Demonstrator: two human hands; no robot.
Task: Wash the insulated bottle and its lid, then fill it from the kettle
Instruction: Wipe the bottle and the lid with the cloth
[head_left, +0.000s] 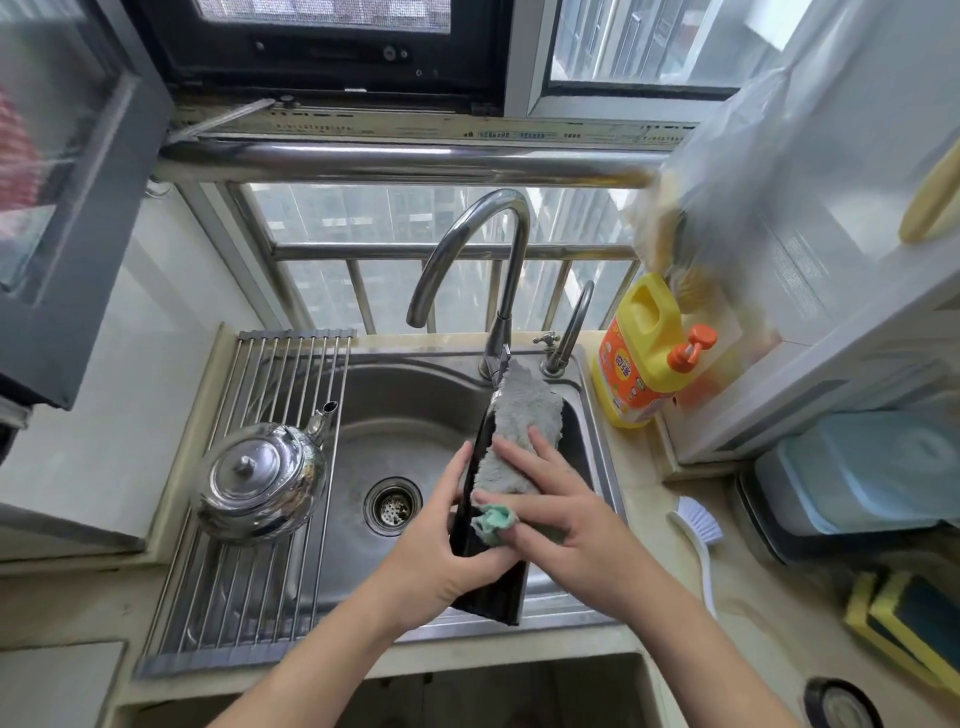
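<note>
Over the steel sink (415, 415) I hold a black insulated bottle (491, 587), tilted with its top pointing away toward the tap. My left hand (447, 540) grips its lower body from the left. My right hand (566, 504) presses a grey-green cloth (514, 431) against the bottle's upper side, thumb pinching the cloth's green corner. The cloth covers the bottle's top end, so its mouth is hidden. A shiny steel kettle (260, 486) with its lid on stands on the roll-up drying rack (244, 587) to the left. At the bottom right lies a round black object (841, 704), possibly the bottle's lid.
The curved tap (483, 249) arches over the sink; no water stream shows. A yellow detergent bottle (644, 353) stands at the sink's right corner. On the right counter lie a white brush (696, 545), yellow-green sponges (904, 623) and a blue lidded box (872, 473).
</note>
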